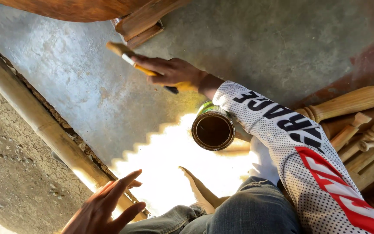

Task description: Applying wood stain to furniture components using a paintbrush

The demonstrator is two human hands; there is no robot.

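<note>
My right hand [172, 73] grips a paintbrush [126, 54] with a yellow handle, its bristles pointing up-left toward a dark brown varnished wooden piece [78, 8] at the top edge. An open tin [213, 130] of dark brown liquid stands on the concrete floor just below my right forearm, which wears a white dotted sleeve with red and black print. My left hand [104, 208] hovers low at the bottom left with fingers spread, holding nothing.
A bamboo pole [35, 117] runs diagonally along the edge of the concrete slab [247, 39], with bare ground to its left. Several unvarnished turned wooden legs [356, 117] are stacked at the right. My jeans-clad knees [243, 212] fill the bottom centre.
</note>
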